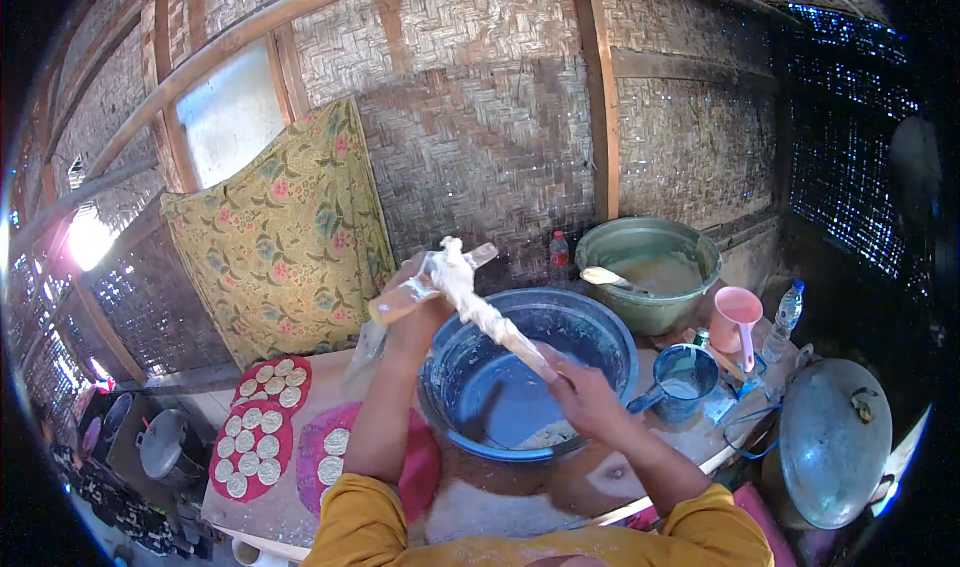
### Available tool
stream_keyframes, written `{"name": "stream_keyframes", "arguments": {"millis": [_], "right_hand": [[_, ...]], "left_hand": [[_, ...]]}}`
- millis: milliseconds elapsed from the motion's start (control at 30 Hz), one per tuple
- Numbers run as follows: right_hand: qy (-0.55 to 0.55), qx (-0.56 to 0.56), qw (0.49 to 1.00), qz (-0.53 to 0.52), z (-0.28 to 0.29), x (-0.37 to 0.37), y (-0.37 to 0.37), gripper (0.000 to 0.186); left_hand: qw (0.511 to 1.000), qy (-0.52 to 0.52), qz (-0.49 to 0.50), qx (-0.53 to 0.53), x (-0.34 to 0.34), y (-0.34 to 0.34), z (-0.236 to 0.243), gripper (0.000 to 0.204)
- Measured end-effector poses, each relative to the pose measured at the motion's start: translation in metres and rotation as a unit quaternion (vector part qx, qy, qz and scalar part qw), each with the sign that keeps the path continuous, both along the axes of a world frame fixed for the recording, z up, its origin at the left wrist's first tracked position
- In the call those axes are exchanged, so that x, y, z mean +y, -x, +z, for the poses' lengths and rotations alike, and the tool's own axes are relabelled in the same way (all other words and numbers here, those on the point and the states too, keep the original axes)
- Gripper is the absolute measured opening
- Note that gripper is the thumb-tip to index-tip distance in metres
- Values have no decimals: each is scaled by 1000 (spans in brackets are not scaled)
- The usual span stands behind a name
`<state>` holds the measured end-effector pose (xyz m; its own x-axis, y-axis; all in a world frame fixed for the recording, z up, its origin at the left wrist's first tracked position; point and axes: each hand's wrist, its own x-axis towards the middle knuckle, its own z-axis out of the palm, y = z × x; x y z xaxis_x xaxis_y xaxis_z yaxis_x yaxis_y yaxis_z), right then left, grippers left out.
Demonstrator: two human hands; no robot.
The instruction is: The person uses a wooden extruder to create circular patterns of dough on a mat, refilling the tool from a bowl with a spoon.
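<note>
My right hand grips the bare end of a wooden stick, whose upper length is coated in pale, sticky dough. Slanting up to the left, the stick passes above a big blue basin. Its doughy end reaches my left hand, which is closed around a light brown, tube-like tool with a short crosspiece. Stick and dough hide part of those fingers. A clear plastic piece hangs below that hand. Inside the basin lies some pale dough.
Red round mats with several pale dough discs lie left on the table. Behind right stands a green basin with a ladle. A blue dipper, pink dipper, water bottle and large lidded pot are rightward.
</note>
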<state>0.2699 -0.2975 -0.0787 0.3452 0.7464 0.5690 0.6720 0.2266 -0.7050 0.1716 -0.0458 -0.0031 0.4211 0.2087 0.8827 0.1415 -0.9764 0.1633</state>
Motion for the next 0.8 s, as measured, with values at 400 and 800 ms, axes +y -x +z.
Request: {"name": "stream_keyframes", "arguments": {"millis": [400,800], "right_hand": [[11,193,980,52,-5,16,19,39],[530,-437,723,-77,-21,3,-47,41]], "left_hand": [[998,-50,31,-23,-30,10,6,29],[980,173,4,-95,-14,121,20,15]]}}
